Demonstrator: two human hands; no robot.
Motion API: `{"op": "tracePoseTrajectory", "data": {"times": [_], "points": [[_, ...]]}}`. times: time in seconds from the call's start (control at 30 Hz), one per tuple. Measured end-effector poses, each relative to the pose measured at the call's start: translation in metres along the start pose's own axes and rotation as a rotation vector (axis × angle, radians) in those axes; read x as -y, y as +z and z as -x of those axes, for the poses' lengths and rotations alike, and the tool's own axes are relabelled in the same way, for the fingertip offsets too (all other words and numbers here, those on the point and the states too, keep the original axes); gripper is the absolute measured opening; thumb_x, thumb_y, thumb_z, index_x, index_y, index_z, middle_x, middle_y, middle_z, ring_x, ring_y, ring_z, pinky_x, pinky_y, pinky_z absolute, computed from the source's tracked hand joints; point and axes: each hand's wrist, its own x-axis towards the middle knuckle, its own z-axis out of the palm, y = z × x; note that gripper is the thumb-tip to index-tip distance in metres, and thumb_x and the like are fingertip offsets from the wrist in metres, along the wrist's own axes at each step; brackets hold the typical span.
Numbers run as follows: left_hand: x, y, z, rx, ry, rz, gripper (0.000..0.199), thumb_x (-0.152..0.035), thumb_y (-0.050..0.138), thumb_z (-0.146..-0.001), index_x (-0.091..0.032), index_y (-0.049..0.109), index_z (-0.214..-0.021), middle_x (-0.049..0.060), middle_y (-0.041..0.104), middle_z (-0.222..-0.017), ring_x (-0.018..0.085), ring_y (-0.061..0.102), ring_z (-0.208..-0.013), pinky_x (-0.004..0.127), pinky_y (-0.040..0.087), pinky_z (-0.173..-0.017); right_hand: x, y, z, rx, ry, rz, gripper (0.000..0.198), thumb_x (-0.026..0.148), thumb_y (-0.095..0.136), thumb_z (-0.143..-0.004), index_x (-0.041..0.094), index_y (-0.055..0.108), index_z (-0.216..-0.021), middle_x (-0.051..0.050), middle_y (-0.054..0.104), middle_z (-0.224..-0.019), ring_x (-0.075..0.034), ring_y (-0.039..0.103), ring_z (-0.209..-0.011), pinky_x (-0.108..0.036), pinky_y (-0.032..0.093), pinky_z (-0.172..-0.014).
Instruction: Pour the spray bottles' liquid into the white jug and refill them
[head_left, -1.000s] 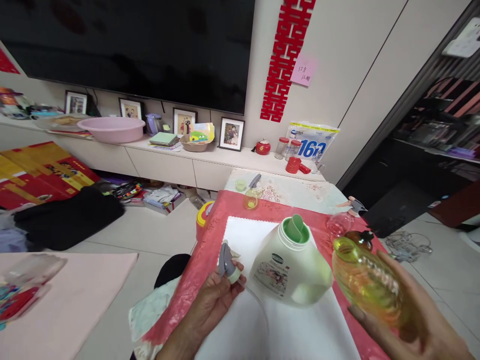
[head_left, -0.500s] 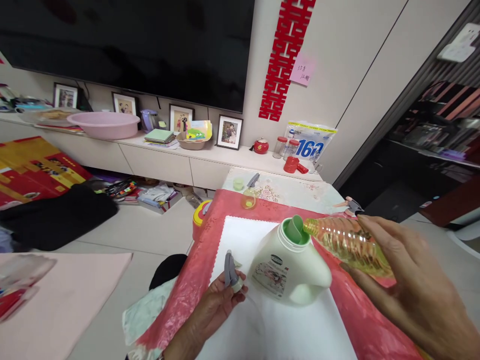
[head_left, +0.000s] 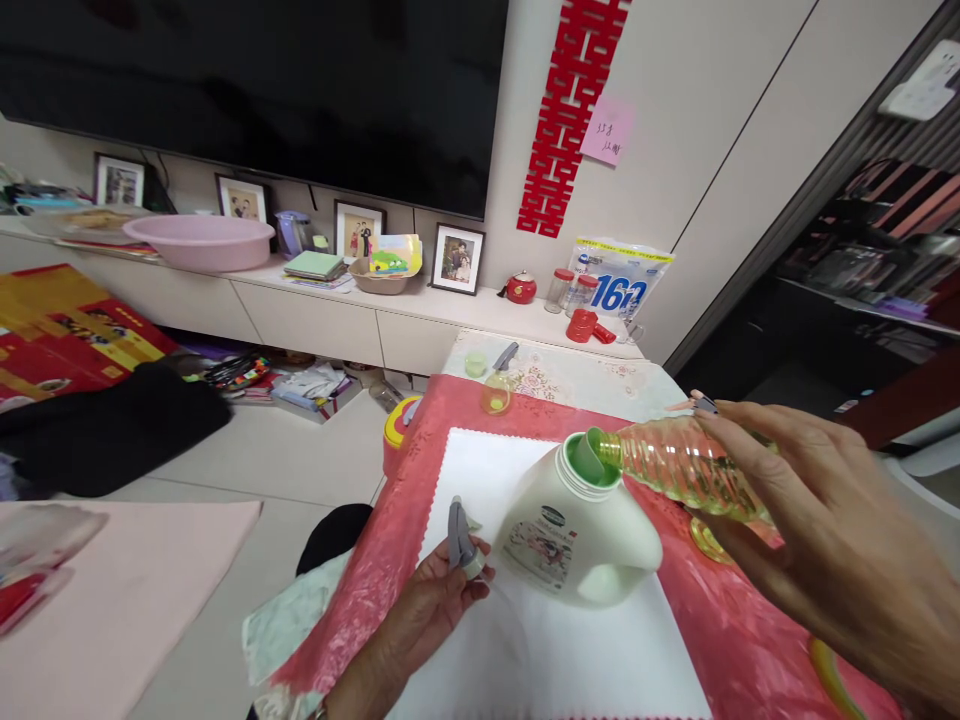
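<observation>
My right hand (head_left: pixel 832 530) grips a clear yellowish ribbed bottle (head_left: pixel 675 462), which lies nearly level. Its mouth meets the green pouring spout (head_left: pixel 592 458) in the open neck of a pale green detergent jug (head_left: pixel 577 550). The jug stands upright with its printed label towards me. Left of it, my left hand (head_left: pixel 431 605) is closed around the collar of a grey spray trigger head (head_left: pixel 460 540). I cannot make out any liquid running from the bottle.
A white scalloped mat (head_left: pixel 480 660) lies under the jug on a red tablecloth (head_left: pixel 405 480). Towards the back stand a small yellow transparent container (head_left: pixel 496 394) and a pale green cup (head_left: pixel 475 364). Behind is a cabinet ledge holding red-lidded jars (head_left: pixel 559 288) and a pink basin (head_left: pixel 206 243).
My right hand has lifted the bottle's lower end, bringing it closer to level, with its mouth against the spout. My left hand and the jug have hardly moved.
</observation>
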Motion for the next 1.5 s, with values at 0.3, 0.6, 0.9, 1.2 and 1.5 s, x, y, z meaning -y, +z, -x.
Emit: {"op": "tracePoseTrajectory", "data": {"times": [0.3,0.6,0.9,1.2,1.5], "points": [[0.002,-0.004,0.0,0.026,0.011,0.007,0.039,-0.028,0.095,-0.066,-0.021,0.078,-0.1,0.003,0.075,-0.103,0.018,0.072,-0.086,0.029,0.053,-0.077,-0.012,-0.003,-0.004,0.046,-0.029,0.06,0.045,0.034,0.04,-0.101,0.015,0.044,-0.141,-0.018,0.05,-0.136,-0.039,0.053,-0.118,-0.053,0.05,-0.089],[0.002,-0.005,-0.001,0.021,0.001,-0.001,0.043,-0.029,0.096,-0.062,-0.022,0.078,-0.1,0.003,0.075,-0.102,0.017,0.072,-0.086,0.029,0.054,-0.077,-0.019,-0.011,-0.007,0.029,-0.051,0.093,0.043,0.036,0.036,-0.102,0.016,0.044,-0.14,-0.018,0.051,-0.134,-0.039,0.053,-0.117,-0.055,0.05,-0.089],[0.001,-0.003,-0.001,0.017,0.0,0.0,0.04,-0.027,0.096,-0.064,-0.022,0.078,-0.1,0.003,0.075,-0.102,0.017,0.073,-0.085,0.029,0.054,-0.076,-0.023,-0.019,-0.008,0.015,-0.042,0.124,0.043,0.04,0.037,-0.105,0.018,0.043,-0.142,-0.017,0.052,-0.135,-0.041,0.053,-0.118,-0.056,0.051,-0.089],[0.003,-0.004,-0.002,0.017,0.007,0.007,0.041,-0.027,0.096,-0.063,-0.022,0.078,-0.1,0.002,0.075,-0.102,0.017,0.073,-0.085,0.028,0.055,-0.075,-0.028,-0.018,-0.009,0.024,-0.033,0.115,0.047,0.031,0.042,-0.103,0.022,0.038,-0.15,-0.016,0.048,-0.142,-0.041,0.049,-0.126,-0.057,0.046,-0.099],[0.0,0.001,0.0,-0.008,-0.003,-0.015,0.044,-0.03,0.098,-0.059,-0.022,0.078,-0.097,0.003,0.076,-0.101,0.017,0.072,-0.084,0.027,0.055,-0.075,-0.03,-0.023,-0.01,0.02,-0.006,0.113,0.05,0.032,0.042,-0.105,0.029,0.034,-0.155,-0.012,0.046,-0.146,-0.038,0.046,-0.133,-0.054,0.042,-0.104]]}}
